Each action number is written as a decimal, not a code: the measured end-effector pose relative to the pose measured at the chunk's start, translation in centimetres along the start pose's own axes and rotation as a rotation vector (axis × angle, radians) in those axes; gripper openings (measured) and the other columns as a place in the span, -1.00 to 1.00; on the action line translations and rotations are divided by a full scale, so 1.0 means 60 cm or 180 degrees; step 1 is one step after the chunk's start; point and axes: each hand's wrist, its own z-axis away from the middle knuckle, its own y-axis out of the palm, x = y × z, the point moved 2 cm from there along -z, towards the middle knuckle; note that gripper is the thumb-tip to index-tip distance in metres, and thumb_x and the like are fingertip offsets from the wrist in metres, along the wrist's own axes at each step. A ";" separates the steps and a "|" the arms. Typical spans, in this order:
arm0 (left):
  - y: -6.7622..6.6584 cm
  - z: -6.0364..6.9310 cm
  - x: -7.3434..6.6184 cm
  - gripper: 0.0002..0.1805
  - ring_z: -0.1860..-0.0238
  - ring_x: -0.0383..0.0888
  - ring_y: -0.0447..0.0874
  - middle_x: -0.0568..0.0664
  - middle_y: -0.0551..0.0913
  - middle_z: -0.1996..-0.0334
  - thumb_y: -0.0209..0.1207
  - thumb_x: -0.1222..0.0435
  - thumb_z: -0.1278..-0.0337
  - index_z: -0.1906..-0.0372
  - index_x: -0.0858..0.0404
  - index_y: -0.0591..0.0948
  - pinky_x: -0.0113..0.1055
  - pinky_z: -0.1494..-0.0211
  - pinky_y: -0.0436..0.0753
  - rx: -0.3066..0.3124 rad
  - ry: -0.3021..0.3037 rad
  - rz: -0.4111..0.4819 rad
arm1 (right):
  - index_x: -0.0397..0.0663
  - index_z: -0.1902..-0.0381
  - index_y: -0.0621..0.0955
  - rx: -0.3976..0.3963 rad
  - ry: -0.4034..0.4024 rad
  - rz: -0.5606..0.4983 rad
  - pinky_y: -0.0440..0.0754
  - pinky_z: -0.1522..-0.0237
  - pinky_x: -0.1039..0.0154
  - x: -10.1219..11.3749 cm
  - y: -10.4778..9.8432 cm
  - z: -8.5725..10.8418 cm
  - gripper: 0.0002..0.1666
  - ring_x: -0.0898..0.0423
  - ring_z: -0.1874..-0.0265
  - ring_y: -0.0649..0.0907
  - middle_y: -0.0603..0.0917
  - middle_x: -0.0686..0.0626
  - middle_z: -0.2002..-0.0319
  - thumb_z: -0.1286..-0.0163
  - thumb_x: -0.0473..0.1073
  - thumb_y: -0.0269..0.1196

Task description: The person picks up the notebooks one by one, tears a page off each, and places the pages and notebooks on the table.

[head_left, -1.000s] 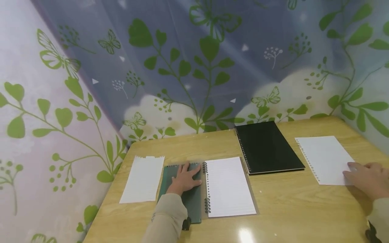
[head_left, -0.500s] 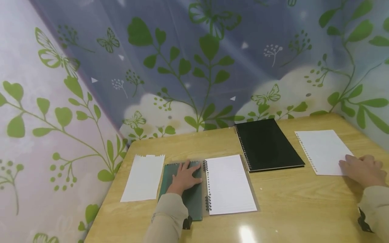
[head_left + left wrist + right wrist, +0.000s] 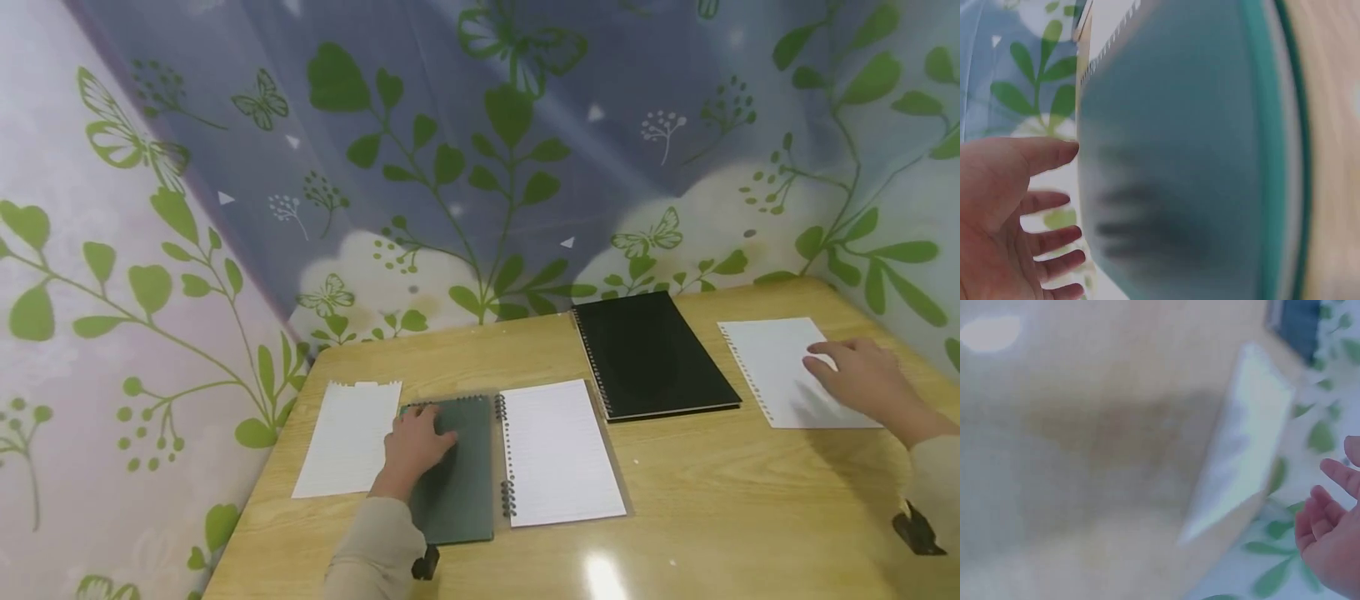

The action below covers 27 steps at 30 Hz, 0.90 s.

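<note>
My left hand (image 3: 414, 446) hovers over the left side of a dark green notebook (image 3: 459, 500) with a spiral along its top edge. Its fingers are spread and slightly bent in the left wrist view, holding nothing, and a dark shadow or reflection of them shows on the cover. At the right, my right hand (image 3: 862, 375) is raised over a loose white sheet (image 3: 772, 367) with punched holes down its left edge. The right wrist view shows that hand (image 3: 1335, 531) with loosely curled fingers and nothing in them; the sheet lies apart from it.
An open ring-bound notebook (image 3: 562, 458) with lined pages lies beside the green one. Behind it is a black spiral notebook (image 3: 652, 358). A torn-edged sheet (image 3: 348, 442) lies at the left of the wooden table (image 3: 720, 492). Patterned curtain (image 3: 420, 192) surrounds the table.
My left hand has lifted off the green notebook's middle and moved left. My right hand has risen from the loose sheet, which has slid slightly away from me along the table.
</note>
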 end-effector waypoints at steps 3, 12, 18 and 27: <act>-0.004 0.012 0.040 -0.33 -0.13 0.30 0.33 0.34 0.39 -0.12 0.17 0.01 -0.09 -0.20 0.37 0.38 0.22 -0.04 0.38 -0.0064 -0.0208 0.0020 | -0.47 -0.02 0.45 0.0099 -0.0232 -0.0053 0.26 0.11 -0.31 0.046 -0.023 -0.010 -0.44 -0.44 0.05 0.35 0.42 -0.58 0.03 -0.49 -0.02 -0.16; -0.002 0.022 0.102 -0.40 -0.04 0.27 0.35 0.34 0.43 0.03 0.17 0.05 -0.09 -0.07 0.46 0.43 0.11 0.00 0.42 -0.0110 -0.0433 0.0487 | -0.35 0.04 0.55 0.0141 -0.0779 -0.0476 0.17 -0.02 -0.26 0.194 -0.001 -0.010 -0.59 -0.38 -0.01 0.39 0.50 -0.46 0.02 -0.45 -0.11 -0.03; 0.004 0.016 0.103 -0.48 -0.02 0.26 0.33 0.35 0.40 0.06 0.19 0.10 -0.08 0.04 0.48 0.47 0.07 0.01 0.43 -0.0134 -0.0436 0.0659 | -0.26 0.06 0.59 0.0335 -0.0948 -0.0928 0.24 -0.07 -0.25 0.283 0.062 -0.004 -0.67 -0.30 -0.05 0.40 0.55 -0.29 0.05 -0.41 -0.15 0.04; 0.005 0.012 0.094 -0.52 0.07 0.21 0.36 0.34 0.40 0.12 0.16 0.10 -0.10 0.16 0.52 0.53 0.01 0.07 0.46 -0.0005 -0.0654 0.0737 | -0.21 0.07 0.57 0.1027 -0.0842 -0.1338 0.50 0.16 0.12 0.394 0.164 0.006 -0.70 0.03 0.21 0.50 0.57 -0.09 0.21 -0.36 -0.15 0.08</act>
